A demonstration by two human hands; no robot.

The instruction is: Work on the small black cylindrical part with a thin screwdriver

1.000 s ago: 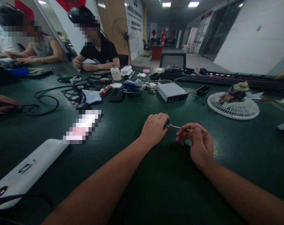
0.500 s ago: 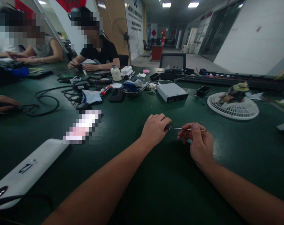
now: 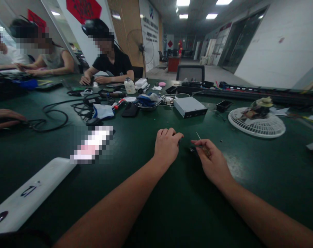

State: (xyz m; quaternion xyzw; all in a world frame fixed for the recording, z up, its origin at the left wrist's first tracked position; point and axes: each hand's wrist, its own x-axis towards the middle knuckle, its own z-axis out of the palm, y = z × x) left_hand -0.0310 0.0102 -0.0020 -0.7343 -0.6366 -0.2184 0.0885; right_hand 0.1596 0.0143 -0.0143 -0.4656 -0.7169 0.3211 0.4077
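Observation:
My left hand [image 3: 166,146] is closed around a small dark part [image 3: 180,141], mostly covered by the fingers. To its right, my right hand [image 3: 214,162] grips a thin screwdriver [image 3: 205,150] by its amber see-through handle. The slim metal shaft points up and to the left, apart from the part in my left hand. A small dark shiny piece [image 3: 192,150] shows just by my right fingertips; whether they touch it I cannot tell. Both hands are over the dark green table [image 3: 182,206].
A lit phone [image 3: 94,143] and a long white device [image 3: 29,193] lie at left. Further back are a grey metal drive box [image 3: 190,106], cables [image 3: 55,106], and a white fan grille [image 3: 257,122] with a motor. Another person's hand [image 3: 6,119] rests at the left edge; people sit beyond.
The screwdriver has come away from the dark part in my left hand and now tilts upward. My right hand moved slightly left and nearer. A dark piece now shows by its fingertips.

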